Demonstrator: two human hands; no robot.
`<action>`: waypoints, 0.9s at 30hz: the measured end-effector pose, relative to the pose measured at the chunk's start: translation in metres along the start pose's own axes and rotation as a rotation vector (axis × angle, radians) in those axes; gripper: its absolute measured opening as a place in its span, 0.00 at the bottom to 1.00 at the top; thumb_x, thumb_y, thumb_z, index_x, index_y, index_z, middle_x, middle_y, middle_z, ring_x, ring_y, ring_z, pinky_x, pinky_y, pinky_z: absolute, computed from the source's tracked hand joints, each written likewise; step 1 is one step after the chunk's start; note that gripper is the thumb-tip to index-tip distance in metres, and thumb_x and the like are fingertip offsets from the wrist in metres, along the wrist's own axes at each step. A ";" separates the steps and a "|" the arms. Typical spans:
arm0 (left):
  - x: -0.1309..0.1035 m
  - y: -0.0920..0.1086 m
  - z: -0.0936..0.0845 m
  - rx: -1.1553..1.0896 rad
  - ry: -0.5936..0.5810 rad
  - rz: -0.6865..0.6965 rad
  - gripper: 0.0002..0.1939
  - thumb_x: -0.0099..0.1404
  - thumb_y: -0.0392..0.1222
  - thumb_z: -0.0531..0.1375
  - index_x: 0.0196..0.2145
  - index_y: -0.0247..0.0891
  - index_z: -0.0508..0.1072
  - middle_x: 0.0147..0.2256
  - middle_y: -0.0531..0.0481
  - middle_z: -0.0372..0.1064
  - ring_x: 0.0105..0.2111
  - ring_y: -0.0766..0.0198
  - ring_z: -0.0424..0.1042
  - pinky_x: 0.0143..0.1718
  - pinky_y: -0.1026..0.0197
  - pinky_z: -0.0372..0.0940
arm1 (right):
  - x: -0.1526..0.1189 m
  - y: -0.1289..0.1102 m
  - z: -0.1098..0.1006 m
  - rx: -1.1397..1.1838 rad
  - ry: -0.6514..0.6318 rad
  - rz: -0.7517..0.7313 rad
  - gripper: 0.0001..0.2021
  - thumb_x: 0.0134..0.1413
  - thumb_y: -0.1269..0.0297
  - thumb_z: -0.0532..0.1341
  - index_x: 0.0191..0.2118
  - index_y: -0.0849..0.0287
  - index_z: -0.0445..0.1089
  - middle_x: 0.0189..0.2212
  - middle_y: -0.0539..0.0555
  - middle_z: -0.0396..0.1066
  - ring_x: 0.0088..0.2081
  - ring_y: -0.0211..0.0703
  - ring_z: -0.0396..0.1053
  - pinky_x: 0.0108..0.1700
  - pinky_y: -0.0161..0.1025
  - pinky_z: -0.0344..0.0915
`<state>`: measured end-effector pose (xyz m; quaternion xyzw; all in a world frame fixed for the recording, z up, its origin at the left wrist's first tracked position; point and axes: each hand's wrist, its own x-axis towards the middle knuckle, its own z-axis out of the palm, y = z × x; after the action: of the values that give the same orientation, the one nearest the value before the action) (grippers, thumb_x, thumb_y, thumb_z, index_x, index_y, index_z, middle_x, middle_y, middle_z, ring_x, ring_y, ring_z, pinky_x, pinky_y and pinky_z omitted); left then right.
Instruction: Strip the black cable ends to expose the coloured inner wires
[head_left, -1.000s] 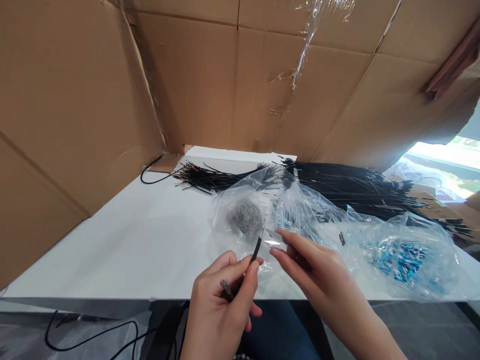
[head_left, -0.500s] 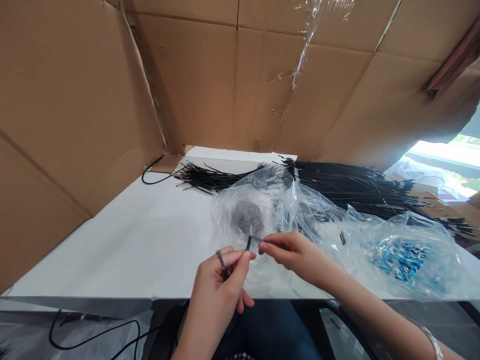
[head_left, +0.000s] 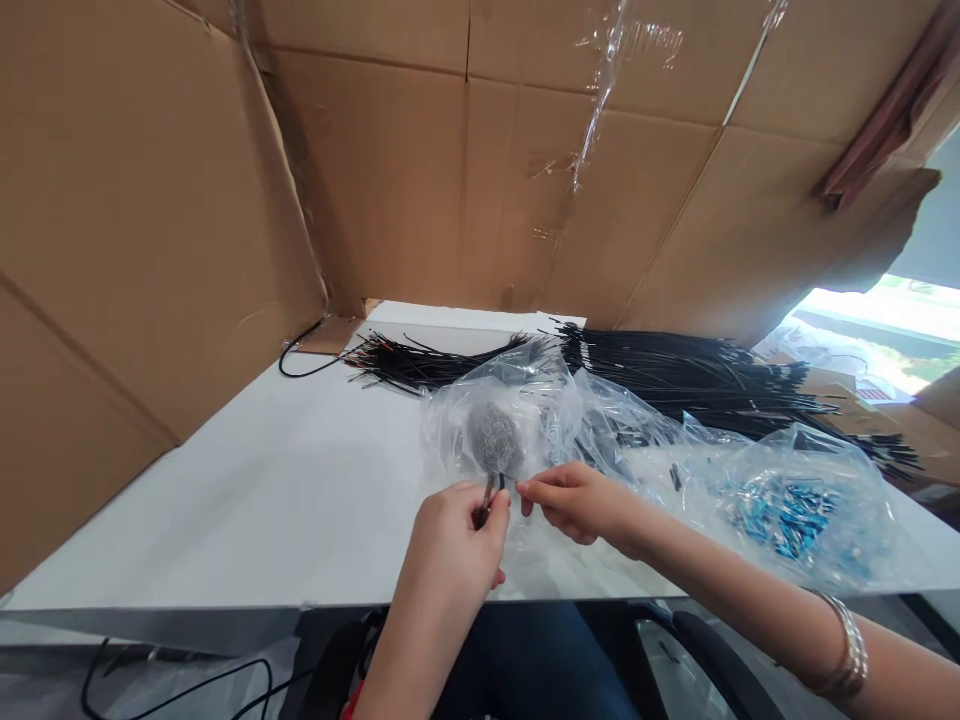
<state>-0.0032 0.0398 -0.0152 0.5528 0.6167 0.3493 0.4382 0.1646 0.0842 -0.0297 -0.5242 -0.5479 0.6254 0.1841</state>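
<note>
My left hand (head_left: 459, 535) is closed in a pinch on a short black cable end (head_left: 502, 482), which points up from between thumb and fingers. A grey band-like piece (head_left: 489, 490) shows at the same fingers; I cannot tell whether it is a ring or something held. My right hand (head_left: 570, 500) pinches a thin metal piece (head_left: 511, 480) against or just beside the cable tip. Right behind the fingertips lies an open clear plastic bag (head_left: 442, 430) with a heap of tiny grey metal pieces (head_left: 493, 438).
Bundles of black cables (head_left: 675, 375) lie along the back of the white table (head_left: 247, 500). On the right rests a clear bag with blue and silver pieces (head_left: 784, 515). Cardboard walls (head_left: 390, 180) close off the back and left. Loose black cables (head_left: 202, 705) hang below the table edge.
My left hand has turned and risen slightly, its fingers now more curled around the cable. The right hand stays close, still pinching the thin metal piece at the cable tip. The view has shifted slightly.
</note>
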 end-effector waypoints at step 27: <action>0.006 -0.017 -0.012 -0.145 0.019 0.001 0.15 0.61 0.50 0.57 0.34 0.36 0.77 0.11 0.61 0.57 0.13 0.60 0.69 0.19 0.62 0.62 | -0.002 -0.012 -0.007 0.072 -0.018 -0.051 0.21 0.56 0.44 0.60 0.32 0.62 0.69 0.16 0.39 0.43 0.17 0.29 0.38 0.19 0.33 0.34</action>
<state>-0.0208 0.0440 -0.0269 0.5167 0.5938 0.3985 0.4708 0.1677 0.0899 -0.0171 -0.4974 -0.5397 0.6446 0.2137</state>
